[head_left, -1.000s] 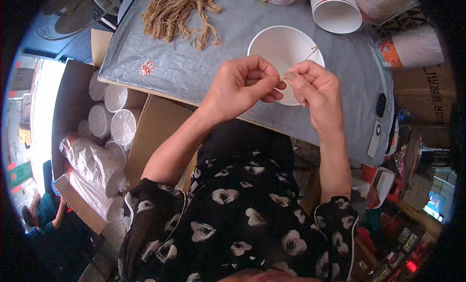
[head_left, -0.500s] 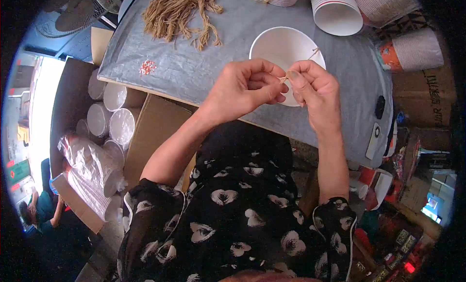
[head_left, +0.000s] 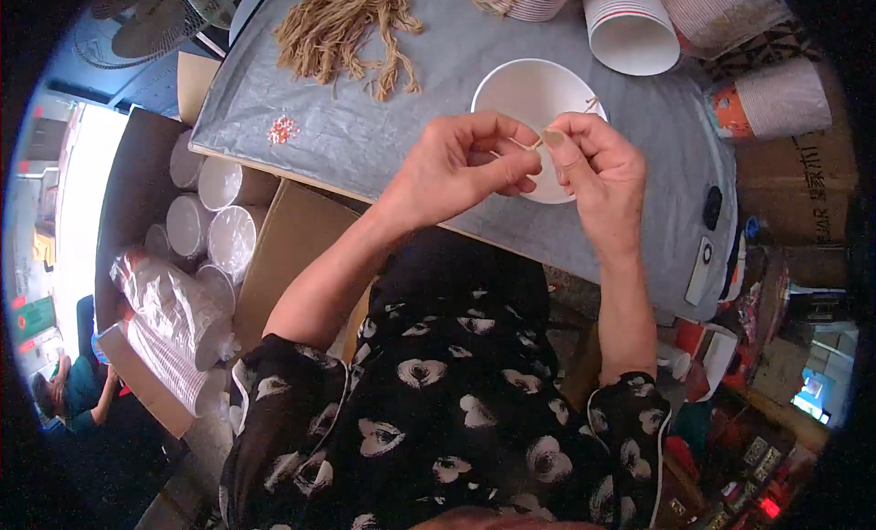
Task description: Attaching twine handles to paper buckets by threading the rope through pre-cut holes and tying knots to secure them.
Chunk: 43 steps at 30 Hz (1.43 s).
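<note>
Above a white paper bucket (head_left: pixel 520 81) on the grey-covered table, my left hand (head_left: pixel 461 170) and my right hand (head_left: pixel 602 183) are close together. Each pinches a thin tan twine (head_left: pixel 538 144) between thumb and fingertips; a short stretch shows between them. A bit of the same twine (head_left: pixel 592 103) sticks out at the bucket's right rim. The bucket's lower part is hidden behind my hands. Farther left lies a loose bundle of tan twine (head_left: pixel 342 33). Left of my hands is a small heap of red and white bits (head_left: pixel 283 129).
Stacked white buckets (head_left: pixel 634 37) lie at the table's far right, with another stack (head_left: pixel 785 97) beyond its edge. A black object (head_left: pixel 713 207) and a white-and-black one (head_left: pixel 700 270) lie at the right edge. A cardboard box (head_left: pixel 146 348) of wrapped buckets stands left; another person (head_left: pixel 78 389) is beyond.
My hands have drawn slightly apart, the right one moving a little to the right, with the twine still pinched between them. The view has shifted slightly.
</note>
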Motion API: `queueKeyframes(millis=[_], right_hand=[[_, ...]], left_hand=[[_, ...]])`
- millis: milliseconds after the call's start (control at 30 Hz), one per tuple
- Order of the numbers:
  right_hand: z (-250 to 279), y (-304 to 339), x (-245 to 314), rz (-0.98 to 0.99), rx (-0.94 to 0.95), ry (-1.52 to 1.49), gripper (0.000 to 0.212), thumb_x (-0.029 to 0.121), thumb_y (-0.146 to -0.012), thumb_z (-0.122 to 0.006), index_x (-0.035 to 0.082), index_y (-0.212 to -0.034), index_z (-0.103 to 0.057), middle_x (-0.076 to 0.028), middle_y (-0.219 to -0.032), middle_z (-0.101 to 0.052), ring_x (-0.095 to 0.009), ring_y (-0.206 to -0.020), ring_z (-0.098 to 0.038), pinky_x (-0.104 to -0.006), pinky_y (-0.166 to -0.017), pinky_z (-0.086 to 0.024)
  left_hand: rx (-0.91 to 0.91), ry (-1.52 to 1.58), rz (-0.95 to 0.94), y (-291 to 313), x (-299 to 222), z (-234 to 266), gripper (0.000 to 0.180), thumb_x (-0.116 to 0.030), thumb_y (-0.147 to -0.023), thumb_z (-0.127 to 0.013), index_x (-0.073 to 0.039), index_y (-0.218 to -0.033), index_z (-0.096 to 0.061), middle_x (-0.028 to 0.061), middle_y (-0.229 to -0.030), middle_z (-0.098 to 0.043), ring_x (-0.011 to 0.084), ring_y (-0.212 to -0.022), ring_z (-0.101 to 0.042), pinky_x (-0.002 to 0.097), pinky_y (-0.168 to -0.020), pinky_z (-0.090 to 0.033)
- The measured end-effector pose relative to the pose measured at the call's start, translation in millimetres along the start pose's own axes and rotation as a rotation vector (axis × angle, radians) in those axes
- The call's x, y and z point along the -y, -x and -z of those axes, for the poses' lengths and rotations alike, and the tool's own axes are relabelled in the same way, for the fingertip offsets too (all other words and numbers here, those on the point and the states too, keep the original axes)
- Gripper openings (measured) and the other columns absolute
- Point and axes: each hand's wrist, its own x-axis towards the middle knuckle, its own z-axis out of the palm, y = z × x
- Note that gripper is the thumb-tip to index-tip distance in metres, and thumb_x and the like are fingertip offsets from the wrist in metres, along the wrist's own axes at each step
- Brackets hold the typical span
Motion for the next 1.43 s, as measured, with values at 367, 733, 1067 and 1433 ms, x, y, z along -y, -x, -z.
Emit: queueKeyframes(millis=[367,733,1067,1433], right_hand=[[30,-9,14,0.226,0.128,0.31,0.007,0.004,-0.093,-0.065,-0.001,-0.097,-0.065,-0.002,-0.084,-0.062,-0.007,-0.073,-0.056,-0.0225,-0.065,-0.046],[51,-37,13,0.325,-0.194,0.246,0.006,0.005,-0.092,-0.066,-0.001,-0.092,-0.066,-0.001,-0.079,-0.061,-0.006,-0.071,-0.056,-0.0228,-0.064,-0.046],[61,-84,81,0.536,0.056,-0.067,0.06,0.021,-0.09,-0.07,-0.002,-0.141,-0.047,-0.013,-0.142,-0.053,-0.022,-0.122,-0.054,-0.0358,-0.102,-0.045],[97,-62,-11,0.337,-0.121,-0.429,0.133,0.06,-0.062,-0.088,0.014,-0.159,-0.011,-0.01,-0.159,-0.029,-0.029,-0.146,-0.03,-0.0495,-0.12,-0.024]], left_hand=[[-0.038,-0.402,0.014,-3,-21,1,0.018,-0.02,-0.098,-0.065,-0.003,-0.1,-0.068,0.0034,-0.091,-0.073,0.0092,-0.069,-0.069,0.0208,-0.054,-0.05],[0.097,-0.783,-0.195,5,-15,-2,0.012,-0.008,-0.092,-0.07,0.001,-0.099,-0.068,0.0073,-0.087,-0.072,0.0123,-0.073,-0.069,0.0267,-0.066,-0.055],[-0.381,0.045,-0.2,-16,-24,-7,0.023,-0.019,-0.099,-0.063,0.002,-0.107,-0.067,0.0086,-0.092,-0.073,0.0149,-0.083,-0.071,0.0272,-0.074,-0.057],[-0.255,0.551,-0.293,-58,-43,-37,0.02,-0.018,-0.102,-0.058,-0.003,-0.114,-0.064,0.008,-0.1,-0.071,0.0147,-0.087,-0.07,0.0235,-0.075,-0.055]])
